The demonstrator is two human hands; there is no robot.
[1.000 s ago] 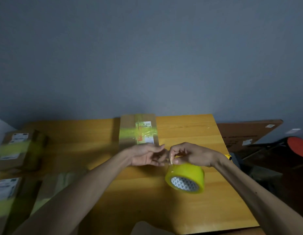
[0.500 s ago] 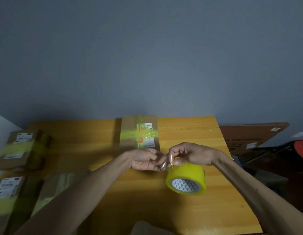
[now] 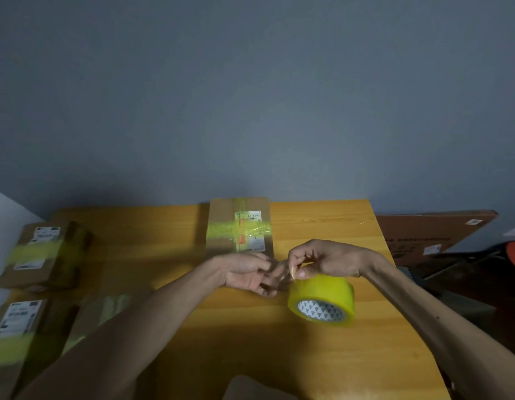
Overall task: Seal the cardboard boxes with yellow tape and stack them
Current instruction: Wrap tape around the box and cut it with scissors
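A roll of yellow tape (image 3: pixel 322 300) stands on edge on the wooden table (image 3: pixel 322 356). My right hand (image 3: pixel 327 259) rests on top of the roll and pinches a thin loose tape end between thumb and fingers. My left hand (image 3: pixel 249 274) is just left of the roll, fingers curled and blurred, meeting the right hand's fingertips at the tape end. A cardboard box (image 3: pixel 239 226) crossed with yellow tape lies at the table's far edge behind my hands.
On the left lie two taped cardboard boxes with white labels, one farther (image 3: pixel 42 255) and one nearer (image 3: pixel 16 336), with a blurred tape-wrapped package (image 3: pixel 103 310) beside them. A large flat brown carton (image 3: pixel 435 232) leans right of the table, by a red stool (image 3: pixel 514 252).
My left hand's fingers have shifted and curled closer against the right hand's fingertips at the tape end. The roll and boxes stay in place; the camera has tilted slightly.
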